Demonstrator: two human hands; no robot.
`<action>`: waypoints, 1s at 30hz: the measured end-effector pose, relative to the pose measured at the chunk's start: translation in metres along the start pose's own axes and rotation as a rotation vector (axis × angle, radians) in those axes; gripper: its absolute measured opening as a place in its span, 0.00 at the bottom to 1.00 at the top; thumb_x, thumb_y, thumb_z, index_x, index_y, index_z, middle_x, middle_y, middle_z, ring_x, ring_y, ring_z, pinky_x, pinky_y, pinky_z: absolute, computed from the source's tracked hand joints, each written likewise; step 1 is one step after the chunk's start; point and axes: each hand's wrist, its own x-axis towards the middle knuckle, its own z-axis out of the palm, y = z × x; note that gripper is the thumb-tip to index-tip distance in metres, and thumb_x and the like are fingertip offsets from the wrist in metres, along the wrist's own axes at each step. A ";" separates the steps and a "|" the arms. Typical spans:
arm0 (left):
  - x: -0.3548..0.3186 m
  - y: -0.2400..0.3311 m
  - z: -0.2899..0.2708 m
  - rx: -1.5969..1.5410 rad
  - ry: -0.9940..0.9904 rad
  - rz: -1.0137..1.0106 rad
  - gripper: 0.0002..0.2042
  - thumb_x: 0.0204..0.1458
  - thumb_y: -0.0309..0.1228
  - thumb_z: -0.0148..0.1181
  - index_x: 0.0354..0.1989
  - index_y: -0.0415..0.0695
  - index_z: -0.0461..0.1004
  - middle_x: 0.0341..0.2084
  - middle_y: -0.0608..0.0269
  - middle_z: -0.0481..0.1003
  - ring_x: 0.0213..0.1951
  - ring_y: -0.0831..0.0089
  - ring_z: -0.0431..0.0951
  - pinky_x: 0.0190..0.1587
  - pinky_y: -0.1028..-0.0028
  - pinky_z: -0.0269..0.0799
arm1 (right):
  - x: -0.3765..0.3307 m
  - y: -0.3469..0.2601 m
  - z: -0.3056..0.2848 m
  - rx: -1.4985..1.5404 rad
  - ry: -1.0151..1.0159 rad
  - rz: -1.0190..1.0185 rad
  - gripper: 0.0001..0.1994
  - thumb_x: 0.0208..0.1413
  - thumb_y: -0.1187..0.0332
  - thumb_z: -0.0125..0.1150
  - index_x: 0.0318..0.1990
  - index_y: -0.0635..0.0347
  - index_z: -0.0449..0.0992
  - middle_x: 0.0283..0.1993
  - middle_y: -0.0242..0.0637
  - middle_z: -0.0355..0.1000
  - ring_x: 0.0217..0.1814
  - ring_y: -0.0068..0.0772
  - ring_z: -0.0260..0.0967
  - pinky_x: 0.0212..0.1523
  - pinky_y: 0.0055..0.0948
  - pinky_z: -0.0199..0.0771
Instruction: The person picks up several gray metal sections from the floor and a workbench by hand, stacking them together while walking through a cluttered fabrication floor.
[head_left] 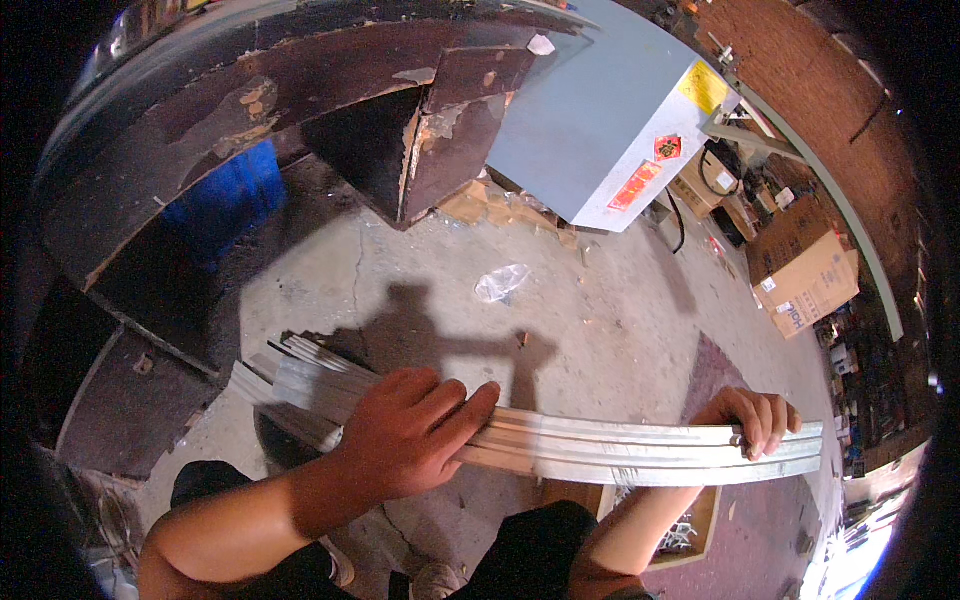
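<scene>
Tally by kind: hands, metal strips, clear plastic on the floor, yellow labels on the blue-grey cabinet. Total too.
Hands: 2 (left hand, right hand)
Clear plastic on the floor: 1
Yellow label on the blue-grey cabinet: 1
Total: 4, leaving out the metal strips, too overlapped to count

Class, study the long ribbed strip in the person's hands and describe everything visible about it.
The long strip is pale, silvery and shiny; it looks like metal, with parallel ridges along its length. It runs crosswise in view, above the floor. The left hand grips and partly hides it; the right hand folds its fingers over the upper edge near the right end. Its left end cannot be made out.
</scene>
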 end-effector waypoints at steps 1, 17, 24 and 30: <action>-0.001 -0.001 0.003 -0.003 0.013 0.005 0.42 0.23 0.34 0.73 0.58 0.45 0.74 0.36 0.61 0.74 0.37 0.59 0.75 0.40 0.60 0.74 | 0.000 0.001 0.000 0.006 0.003 -0.005 0.09 0.69 0.67 0.47 0.39 0.60 0.73 0.21 0.34 0.68 0.18 0.27 0.69 0.26 0.28 0.80; 0.004 0.002 0.001 -0.002 0.065 0.016 0.31 0.32 0.32 0.70 0.53 0.42 0.76 0.31 0.64 0.68 0.29 0.66 0.72 0.33 0.65 0.71 | 0.002 0.002 -0.011 0.020 0.002 0.036 0.10 0.68 0.68 0.46 0.40 0.61 0.74 0.22 0.33 0.68 0.20 0.28 0.70 0.29 0.27 0.81; 0.005 0.004 0.005 -0.005 0.058 0.003 0.28 0.37 0.31 0.68 0.52 0.39 0.75 0.31 0.63 0.68 0.31 0.66 0.71 0.33 0.65 0.70 | 0.002 -0.002 -0.026 0.079 0.044 0.056 0.11 0.69 0.67 0.47 0.38 0.61 0.74 0.22 0.33 0.69 0.19 0.27 0.69 0.29 0.27 0.81; 0.000 0.002 0.015 -0.002 0.035 -0.026 0.32 0.32 0.31 0.69 0.54 0.42 0.76 0.34 0.61 0.70 0.32 0.61 0.72 0.35 0.62 0.71 | 0.002 0.000 -0.030 0.038 0.055 0.075 0.10 0.69 0.66 0.47 0.39 0.60 0.74 0.22 0.33 0.69 0.19 0.27 0.69 0.29 0.28 0.81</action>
